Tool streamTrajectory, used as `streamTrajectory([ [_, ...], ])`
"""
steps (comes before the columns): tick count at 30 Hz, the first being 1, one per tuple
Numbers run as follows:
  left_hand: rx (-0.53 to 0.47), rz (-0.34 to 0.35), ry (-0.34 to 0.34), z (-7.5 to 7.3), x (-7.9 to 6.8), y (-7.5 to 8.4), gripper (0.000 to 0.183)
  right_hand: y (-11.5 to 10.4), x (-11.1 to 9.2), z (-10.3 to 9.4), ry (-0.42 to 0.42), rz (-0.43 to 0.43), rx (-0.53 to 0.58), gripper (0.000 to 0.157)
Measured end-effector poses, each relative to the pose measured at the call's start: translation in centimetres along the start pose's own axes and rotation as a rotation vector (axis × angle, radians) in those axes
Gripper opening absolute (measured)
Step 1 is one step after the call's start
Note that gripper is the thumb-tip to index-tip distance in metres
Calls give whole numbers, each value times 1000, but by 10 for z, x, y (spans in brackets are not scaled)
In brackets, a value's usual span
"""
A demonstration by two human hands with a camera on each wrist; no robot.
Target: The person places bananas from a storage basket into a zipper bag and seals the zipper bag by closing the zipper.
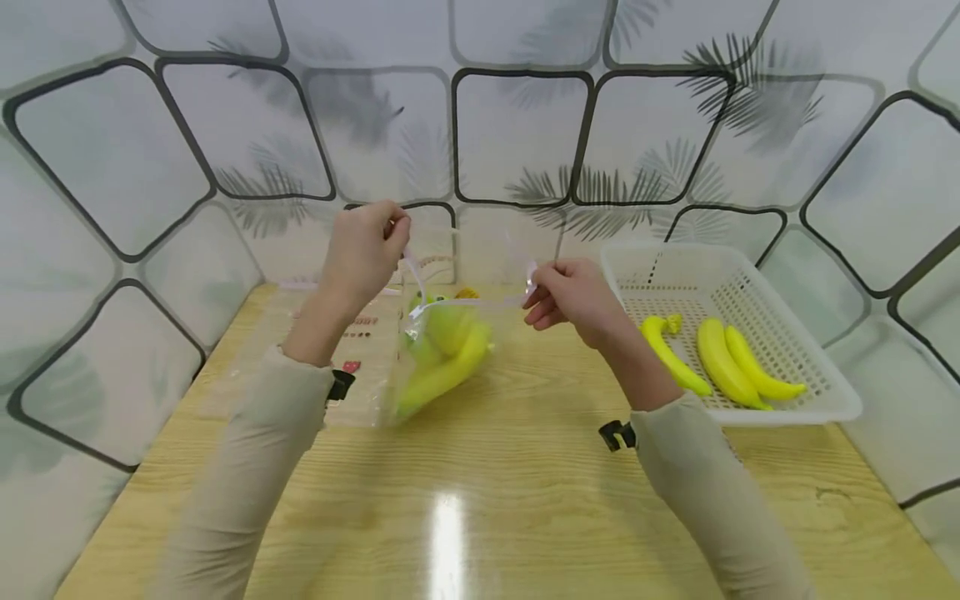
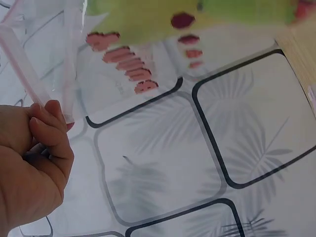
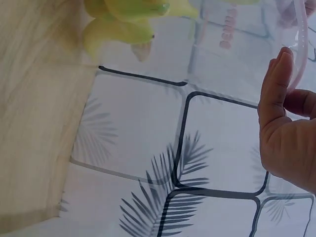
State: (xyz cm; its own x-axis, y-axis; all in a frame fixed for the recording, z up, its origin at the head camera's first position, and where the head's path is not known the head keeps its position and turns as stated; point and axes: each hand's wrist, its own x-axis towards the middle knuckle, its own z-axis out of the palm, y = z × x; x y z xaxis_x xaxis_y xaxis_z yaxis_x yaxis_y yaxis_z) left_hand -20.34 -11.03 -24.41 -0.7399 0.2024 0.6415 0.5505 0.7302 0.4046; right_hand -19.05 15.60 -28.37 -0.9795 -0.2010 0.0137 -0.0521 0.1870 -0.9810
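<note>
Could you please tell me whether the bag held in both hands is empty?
Not empty: blurred yellow fruit shows inside the clear bag, pinched by the left hand and right hand.

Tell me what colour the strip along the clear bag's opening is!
The strip is pale pink, showing best in the left wrist view.

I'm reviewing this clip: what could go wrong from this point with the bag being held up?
The left hand and right hand grip the clear bag only by its pink-edged rim, so either might slip and drop the fruit.

The rim sags between the hands, so tilting might let fruit spill if the bag is unsealed.

The bag could also snag the flat plastic beside it.
</note>
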Motion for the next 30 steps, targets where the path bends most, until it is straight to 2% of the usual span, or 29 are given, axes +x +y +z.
streamTrajectory([
  [7,32,-139,-188,-7,9,-1,24,-29,8,-4,80,-5,5,25],
  [11,35,-167,-296,-4,8,4,24,-30,10,-5,76,9,-25,26],
  [16,-27,-154,-345,0,6,9,22,-22,11,-4,79,27,-21,25],
  [22,-25,-125,-400,2,10,11,20,-17,11,-5,57,49,-18,25],
  [30,-140,-277,-454,-7,11,20,27,-23,14,-17,141,56,-127,27],
])
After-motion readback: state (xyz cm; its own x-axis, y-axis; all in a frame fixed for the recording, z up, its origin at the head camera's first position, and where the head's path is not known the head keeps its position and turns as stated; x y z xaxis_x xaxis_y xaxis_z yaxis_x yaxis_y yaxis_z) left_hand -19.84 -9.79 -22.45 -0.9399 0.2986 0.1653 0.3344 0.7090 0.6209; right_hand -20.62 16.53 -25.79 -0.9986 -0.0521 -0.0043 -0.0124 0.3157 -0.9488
